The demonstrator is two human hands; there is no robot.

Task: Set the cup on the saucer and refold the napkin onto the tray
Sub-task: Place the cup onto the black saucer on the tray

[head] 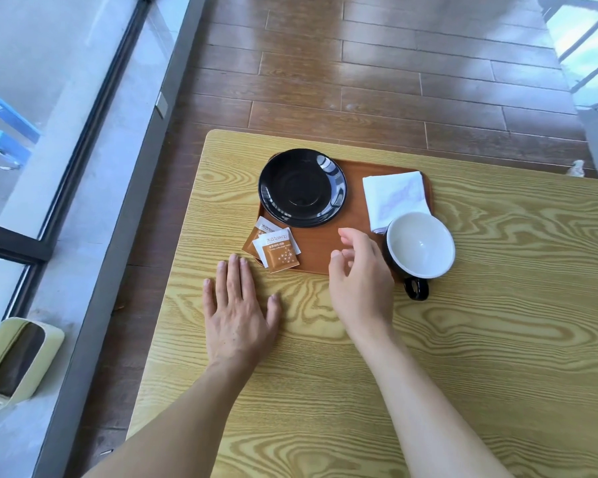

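Observation:
A brown wooden tray lies on the table. On its left part sits an empty black saucer. A folded white napkin rests at the tray's right end. The cup, black outside and white inside, stands at the tray's right front corner, partly on the napkin, handle pointing toward me. My right hand hovers just left of the cup, fingers curled loosely and apart, holding nothing. My left hand lies flat on the table in front of the tray's left corner.
Two brown-and-white sugar sachets overlap the tray's front left corner. The light wood-grain table ends at its left edge near a window wall. A pale green bin stands on the floor at the left.

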